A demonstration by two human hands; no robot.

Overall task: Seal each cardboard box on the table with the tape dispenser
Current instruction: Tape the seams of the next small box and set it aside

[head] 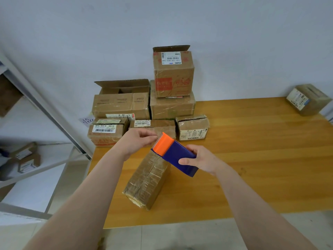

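Observation:
A blue tape dispenser (178,156) with an orange front end is held in my right hand (200,159) above the table. My left hand (138,141) pinches at the orange tip of the dispenser; whether it holds tape I cannot tell. Directly below lies a long cardboard box (146,181), closed and wrapped in shiny tape, near the front of the wooden table (252,159). At the table's back left stand several more cardboard boxes (122,105); two of them have open top flaps.
One small box (306,99) sits alone at the far right edge of the table. A white metal shelf (45,109) with small boxes stands to the left. A white wall lies behind the stack.

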